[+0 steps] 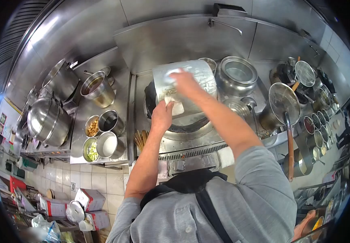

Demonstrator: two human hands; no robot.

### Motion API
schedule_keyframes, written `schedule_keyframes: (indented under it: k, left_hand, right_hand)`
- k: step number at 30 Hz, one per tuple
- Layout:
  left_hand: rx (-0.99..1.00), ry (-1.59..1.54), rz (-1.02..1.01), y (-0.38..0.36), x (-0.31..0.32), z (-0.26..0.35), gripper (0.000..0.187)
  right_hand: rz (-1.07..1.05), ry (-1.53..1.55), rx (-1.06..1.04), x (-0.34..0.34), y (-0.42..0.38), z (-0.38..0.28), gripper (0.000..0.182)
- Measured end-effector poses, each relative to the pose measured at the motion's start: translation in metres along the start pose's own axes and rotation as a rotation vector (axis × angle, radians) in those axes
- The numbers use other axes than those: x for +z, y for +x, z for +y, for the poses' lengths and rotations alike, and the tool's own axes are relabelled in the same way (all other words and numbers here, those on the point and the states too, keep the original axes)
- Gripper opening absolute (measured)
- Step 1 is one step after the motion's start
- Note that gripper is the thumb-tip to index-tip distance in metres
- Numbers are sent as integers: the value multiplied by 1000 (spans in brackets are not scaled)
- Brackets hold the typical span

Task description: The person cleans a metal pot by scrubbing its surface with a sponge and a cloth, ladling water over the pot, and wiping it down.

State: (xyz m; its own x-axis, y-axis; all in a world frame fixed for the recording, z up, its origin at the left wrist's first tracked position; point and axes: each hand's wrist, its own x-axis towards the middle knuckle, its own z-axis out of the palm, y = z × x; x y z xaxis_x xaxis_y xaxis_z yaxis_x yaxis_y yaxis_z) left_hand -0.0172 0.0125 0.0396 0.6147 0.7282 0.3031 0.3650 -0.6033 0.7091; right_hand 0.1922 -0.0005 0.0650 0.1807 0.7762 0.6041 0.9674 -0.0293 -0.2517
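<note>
A large silvery metal vessel (199,77) with a curved, streaked wall lies on its side over the dark wok (150,101) on the range. My left hand (161,116) is closed on a folded white cloth (177,108) at the vessel's near edge. Motion blurs my right hand (186,84), which lies over the upper part of the vessel's wall. Beneath its fingers is a smeared white patch that looks like another cloth. The far side of the vessel is hidden.
A round steel pot (239,87) stands right of the vessel, near a ladle (252,107) and a long-handled strainer (284,101). Thin sticks (141,139) stand at left. Steel containers (110,145), some with food, crowd the left counter. A spout (227,26) projects from the back wall.
</note>
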Motion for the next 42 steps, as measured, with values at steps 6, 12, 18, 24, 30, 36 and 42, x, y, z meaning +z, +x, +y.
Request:
schedule_keyframes:
  k: [6, 12, 18, 24, 30, 36, 42]
  left_hand:
    - [-16, 63, -23, 9, -5, 7, 45]
    - [32, 91, -66, 21, -5, -5, 49]
    - [92, 120, -67, 73, -25, 4, 51]
    - [124, 121, -77, 99, -31, 17, 51]
    - [114, 86, -67, 74, -31, 12, 53]
    - [69, 77, -100, 65, -32, 3, 56]
    - [112, 49, -33, 51, -35, 13, 52]
  right_hand:
    - [145, -349, 518, -38, -39, 47, 40]
    - [204, -419, 549, -42, -106, 54, 33]
    - [601, 1560, 1073, -66, -173, 129, 22]
    - [558, 2233, 907, -87, -230, 36, 14]
    - [664, 1952, 1070, -104, -326, 61, 29]
    - [811, 1834, 1130, -132, -400, 52, 27]
    - [872, 1694, 1200, -142, -409, 25, 26]
